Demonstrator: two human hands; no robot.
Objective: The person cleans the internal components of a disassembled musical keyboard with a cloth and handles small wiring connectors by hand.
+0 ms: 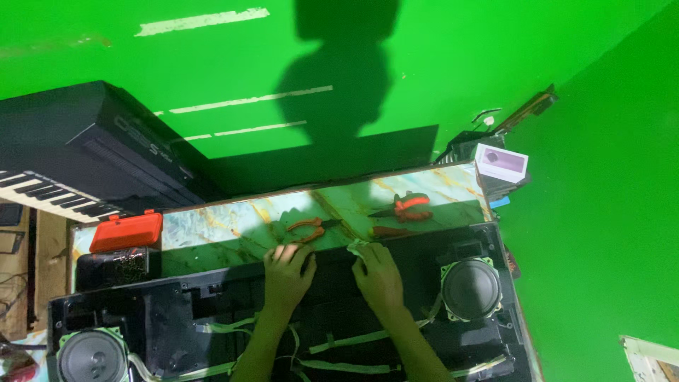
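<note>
An opened keyboard casing (212, 311) lies nearest, across the table (233, 226), with one speaker (92, 357) at its near left end and another speaker (470, 288) at its right end. Both hands rest on its far edge, the left hand (286, 272) just left of the right hand (378, 276). Beyond them on the table lie pliers (305, 228), with cutters (404, 206) further right. A flat case (127, 231) sits at the table's left end, a keyboard (78, 170) behind it. A small box (501, 163) stands at the far right corner.
</note>
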